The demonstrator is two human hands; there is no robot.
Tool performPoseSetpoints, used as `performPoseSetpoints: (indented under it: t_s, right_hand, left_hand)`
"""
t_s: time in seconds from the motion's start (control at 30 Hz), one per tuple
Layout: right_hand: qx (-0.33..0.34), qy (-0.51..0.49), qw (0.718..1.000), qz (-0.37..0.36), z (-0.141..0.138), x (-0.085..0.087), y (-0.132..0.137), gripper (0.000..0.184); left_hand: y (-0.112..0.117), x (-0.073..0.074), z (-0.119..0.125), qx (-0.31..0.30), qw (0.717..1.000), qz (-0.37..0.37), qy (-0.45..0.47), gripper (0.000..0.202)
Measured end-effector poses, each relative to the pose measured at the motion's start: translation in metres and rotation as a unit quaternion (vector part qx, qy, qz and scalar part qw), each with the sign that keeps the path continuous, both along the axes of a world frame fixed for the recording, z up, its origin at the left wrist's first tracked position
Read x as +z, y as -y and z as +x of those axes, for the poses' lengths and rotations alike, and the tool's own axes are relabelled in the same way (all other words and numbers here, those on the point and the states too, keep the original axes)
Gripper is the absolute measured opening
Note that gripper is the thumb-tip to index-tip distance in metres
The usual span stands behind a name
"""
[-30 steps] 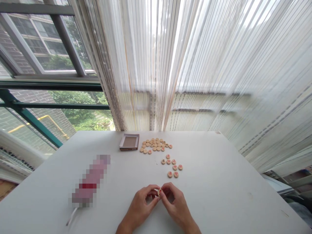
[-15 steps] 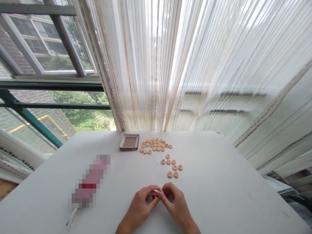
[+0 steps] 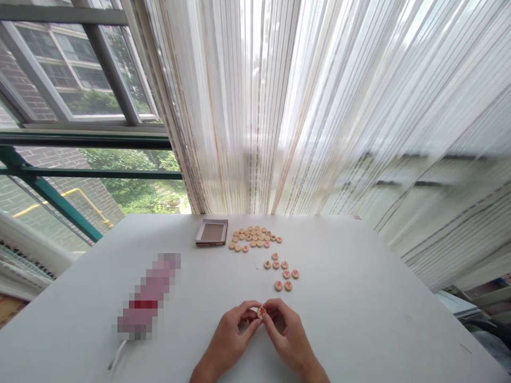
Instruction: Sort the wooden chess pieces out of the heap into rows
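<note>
Between my two hands is a round wooden xiangqi piece (image 3: 261,313), its face with a red character turned up toward me. My left hand (image 3: 235,332) pinches it from the left with thumb and fingers. From the right, my right hand (image 3: 285,331) grips the same piece between thumb and forefinger. Just beyond my hands lie several loose xiangqi pieces (image 3: 278,285), most with red characters and one with a black one. Farther back is a larger group of pieces (image 3: 254,238), many of them showing blank faces.
An open shallow box (image 3: 212,233) stands left of the far group. A blurred pinkish object (image 3: 149,298) with a white cord (image 3: 117,355) lies on the left of the white table (image 3: 359,308). Pleated curtains (image 3: 247,106) and a window (image 3: 80,74) rise behind the table.
The piece in my fingers now shows its red-marked face, which was mostly covered by my right thumb before. My hands have stayed nearly in place. The curtain on the right has shifted.
</note>
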State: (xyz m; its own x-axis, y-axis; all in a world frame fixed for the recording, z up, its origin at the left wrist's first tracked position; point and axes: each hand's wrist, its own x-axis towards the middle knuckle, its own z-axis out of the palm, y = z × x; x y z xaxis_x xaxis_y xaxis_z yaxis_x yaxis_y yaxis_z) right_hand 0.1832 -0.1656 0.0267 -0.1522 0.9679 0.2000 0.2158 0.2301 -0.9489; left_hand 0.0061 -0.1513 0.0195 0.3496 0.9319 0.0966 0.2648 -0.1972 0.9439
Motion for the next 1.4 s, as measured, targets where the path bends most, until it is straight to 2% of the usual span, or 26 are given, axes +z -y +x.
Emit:
performPoseSetpoints:
  t_s: [0.27, 0.6, 0.77, 0.93, 1.23, 1.4]
  right_hand:
    - [-0.040, -0.008, 0.999, 0.011, 0.005, -0.002, -0.002, 0.018]
    - [-0.133, 0.151, 0.979, 0.033, 0.028, -0.016, -0.007, 0.025]
    - [-0.148, 0.196, 0.969, 0.039, 0.024, -0.017, -0.010, 0.023]
    - [-0.190, 0.255, 0.945, 0.069, 0.021, -0.017, -0.011, 0.021]
    - [-0.209, 0.214, 0.949, 0.101, 0.023, -0.022, -0.007, 0.023]
    - [-0.201, 0.239, 0.942, 0.122, 0.022, -0.029, -0.006, 0.019]
  left_hand:
    - [0.001, 0.001, -0.001, 0.003, 0.999, 0.035, -0.022, 0.026]
    - [0.002, -0.006, -0.001, 0.023, 0.994, 0.076, -0.070, 0.021]
    - [0.003, -0.004, 0.000, 0.023, 0.993, 0.085, -0.076, 0.022]
    - [0.003, -0.004, 0.001, 0.026, 0.993, 0.089, -0.077, 0.022]
    - [0.004, -0.004, 0.000, 0.032, 0.991, 0.099, -0.083, 0.021]
    - [0.005, -0.005, 0.000, 0.033, 0.991, 0.097, -0.089, 0.022]
